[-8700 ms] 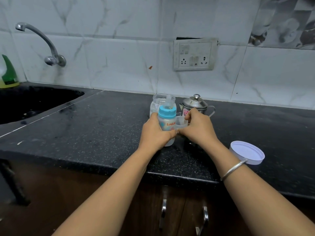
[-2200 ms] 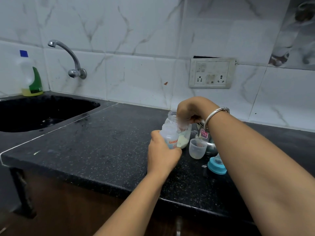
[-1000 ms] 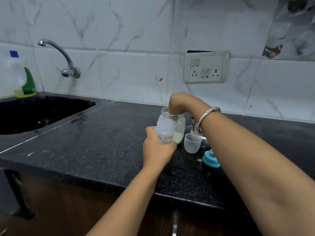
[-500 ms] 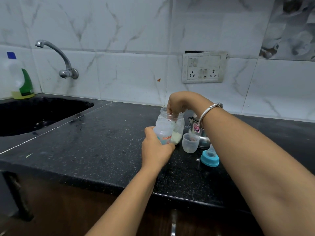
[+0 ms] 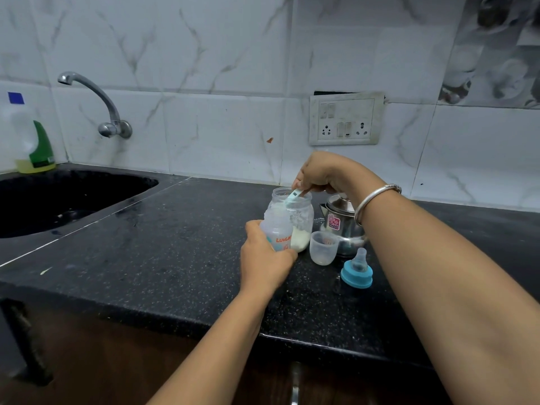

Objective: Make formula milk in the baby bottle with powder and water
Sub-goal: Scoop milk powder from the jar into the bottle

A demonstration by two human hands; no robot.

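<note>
My left hand (image 5: 264, 260) grips the open baby bottle (image 5: 276, 226), which stands upright on the black counter (image 5: 175, 258). Right behind it is a clear jar (image 5: 301, 220) with pale powder at its bottom. My right hand (image 5: 324, 173) hovers over the jar's mouth and pinches a light blue scoop (image 5: 293, 195) that slants down into the jar. The bottle's clear cap (image 5: 323, 248) stands to the right, mouth up. Its blue ring with the teat (image 5: 357, 271) sits on the counter further right.
A small steel pot with a lid (image 5: 339, 220) stands behind the cap, under my right wrist. A black sink (image 5: 58, 200) with a wall tap (image 5: 99, 106) lies at the left, a dish soap bottle (image 5: 32, 141) beside it. A socket plate (image 5: 346, 118) is on the tiled wall.
The cap and the teat ring came off the bottle and now stand on the counter. My right hand, which was deep in the jar's mouth, has lifted a little and the scoop's handle now shows.
</note>
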